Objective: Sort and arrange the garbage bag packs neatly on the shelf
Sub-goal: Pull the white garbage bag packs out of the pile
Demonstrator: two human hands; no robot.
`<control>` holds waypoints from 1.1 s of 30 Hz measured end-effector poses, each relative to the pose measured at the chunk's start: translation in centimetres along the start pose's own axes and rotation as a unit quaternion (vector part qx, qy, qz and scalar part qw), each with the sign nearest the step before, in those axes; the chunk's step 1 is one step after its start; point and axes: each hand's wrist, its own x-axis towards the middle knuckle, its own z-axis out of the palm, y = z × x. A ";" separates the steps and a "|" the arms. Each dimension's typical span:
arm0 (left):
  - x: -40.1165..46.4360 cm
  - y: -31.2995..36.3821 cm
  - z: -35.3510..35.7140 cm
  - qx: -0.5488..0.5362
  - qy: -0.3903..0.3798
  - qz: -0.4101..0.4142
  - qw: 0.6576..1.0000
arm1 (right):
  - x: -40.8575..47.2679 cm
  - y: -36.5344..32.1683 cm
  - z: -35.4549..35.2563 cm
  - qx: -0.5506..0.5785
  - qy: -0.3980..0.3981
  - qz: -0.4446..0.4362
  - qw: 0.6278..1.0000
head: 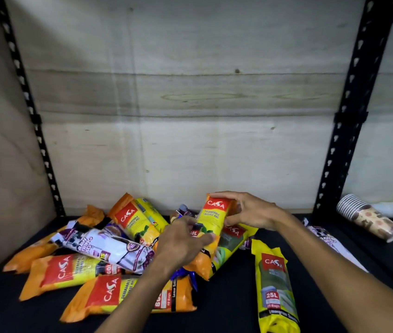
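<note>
We've got both hands on one orange pack (211, 221) atop the pile mid-shelf (234, 304), left hand (181, 243) gripping its bottom, right hand (248, 212) its top, so we're mid-pick & next probably set it w/ matching orange ones.

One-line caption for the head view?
Both hands grip an orange-yellow pack above jumbled packs on the dark shelf.

Most garbage bag packs (128, 294) are orange and yellow with red labels. One pack (109, 248) is white and purple. The shelf (226, 308) is black.
</note>
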 end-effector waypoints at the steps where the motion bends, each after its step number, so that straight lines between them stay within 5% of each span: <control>1: 0.0 -0.4 -0.2 0.003 0.007 -0.009 1.000 | 0.5 -0.1 0.6 -0.004 -0.001 -0.001 1.000; 24: 0.2 -3.4 -1.6 0.092 0.027 -0.114 0.989 | 3.8 -0.3 7.0 -0.087 0.043 0.026 0.995; 29: 0.0 -3.2 -1.4 0.116 0.022 -0.108 0.987 | 1.9 -0.3 5.3 -0.335 0.166 0.104 0.922; 33: -0.6 -2.9 -1.4 0.152 0.064 -0.079 0.983 | 0.7 0.4 4.0 -0.354 0.196 0.255 0.878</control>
